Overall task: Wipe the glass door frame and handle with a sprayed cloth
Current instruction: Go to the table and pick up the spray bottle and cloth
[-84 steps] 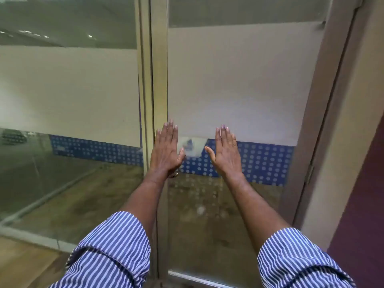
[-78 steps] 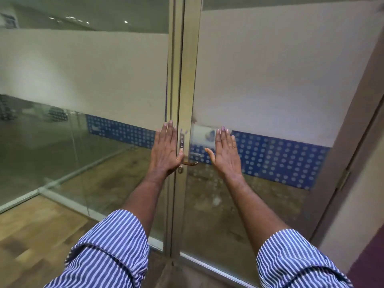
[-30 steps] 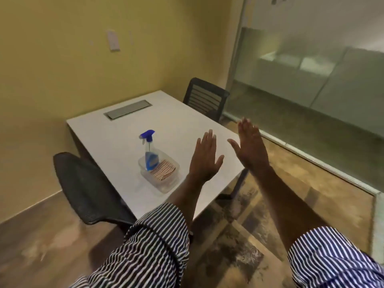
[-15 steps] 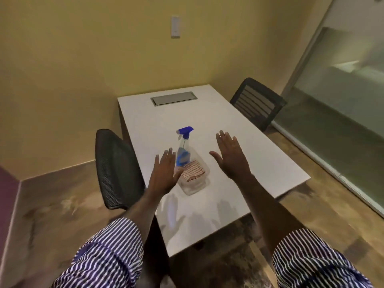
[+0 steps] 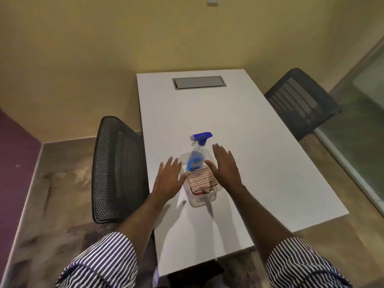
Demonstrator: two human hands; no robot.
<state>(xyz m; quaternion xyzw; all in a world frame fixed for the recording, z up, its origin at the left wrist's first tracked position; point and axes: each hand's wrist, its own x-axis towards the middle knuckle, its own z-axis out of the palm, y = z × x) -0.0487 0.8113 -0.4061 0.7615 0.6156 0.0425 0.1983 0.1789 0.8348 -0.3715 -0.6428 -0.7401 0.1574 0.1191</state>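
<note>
A clear plastic tub (image 5: 203,202) sits on the white table (image 5: 259,163). Inside it stands a spray bottle (image 5: 196,159) with a blue trigger head and blue liquid, and a folded red-and-white striped cloth (image 5: 201,181) lies in front of the bottle. My left hand (image 5: 169,179) hovers flat at the tub's left side, fingers spread, holding nothing. On the tub's right side, my right hand (image 5: 225,167) is held flat over the tub's rim with its fingers apart. The glass door is out of view except for a glass panel (image 5: 369,104) at the far right.
A black mesh chair (image 5: 116,169) stands at the table's left side, and a second one (image 5: 301,100) at the right. A grey cable hatch (image 5: 199,82) is set in the table's far end. Yellow walls close the corner behind.
I have turned from the glass door to the table. Both open hands have come closer to the tub and now flank it.
</note>
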